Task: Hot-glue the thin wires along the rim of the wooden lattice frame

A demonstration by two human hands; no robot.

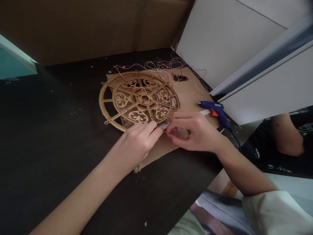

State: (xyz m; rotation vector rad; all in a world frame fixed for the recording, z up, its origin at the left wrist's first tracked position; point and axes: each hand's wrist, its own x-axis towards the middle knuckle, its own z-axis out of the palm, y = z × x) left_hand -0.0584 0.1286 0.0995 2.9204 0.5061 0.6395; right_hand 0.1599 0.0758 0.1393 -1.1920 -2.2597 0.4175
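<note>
The round, gold-toned scrollwork panel (140, 98) lies partly on a flat cardboard sheet (193, 86) atop the dark surface (49, 130). Left hand (140, 140): fingers curled at the panel's near edge; grip contents hidden. Right hand (195, 130): narrow thumb-and-finger grip beside it; contents cannot be determined.

Small craft workspace, home or workshop unclear: glue gun (219, 114), tangled wires (167, 70), cardboard (189, 91) on dark tabletop (53, 130).
</note>
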